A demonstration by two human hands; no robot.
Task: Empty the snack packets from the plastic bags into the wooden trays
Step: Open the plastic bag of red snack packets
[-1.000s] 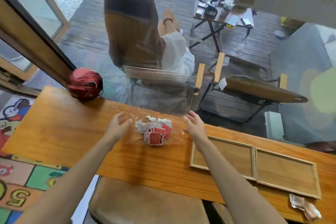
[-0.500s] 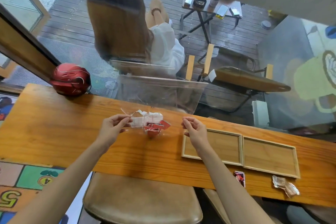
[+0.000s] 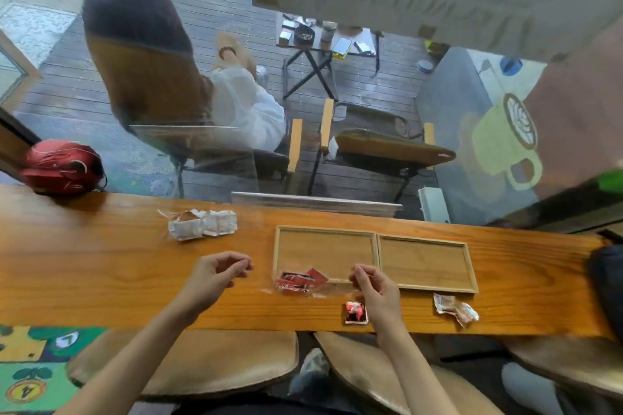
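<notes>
Two shallow wooden trays lie side by side on the counter, the left tray (image 3: 323,229) and the right tray (image 3: 421,239), both bare inside. A clear plastic bag of red snack packets (image 3: 298,281) lies over the left tray's front-left corner. My right hand (image 3: 376,291) pinches the bag's right end. My left hand (image 3: 215,274) hovers to the left of the bag, its fingers pinched together with nothing visible in them. A bundle of white snack packets (image 3: 202,224) rests further back on the left. One loose red packet (image 3: 355,312) sits near the front edge.
A crumpled brown wrapper (image 3: 455,308) lies in front of the right tray. A red helmet (image 3: 60,167) stands at the counter's back left, and a dark bag (image 3: 608,280) at the right end. A glass pane runs along the counter's far edge, with a person seated outside.
The bag of red packets has moved right, from beside the white packets to the left tray's front corner. The white packets stay on the counter. My left hand has let go.
</notes>
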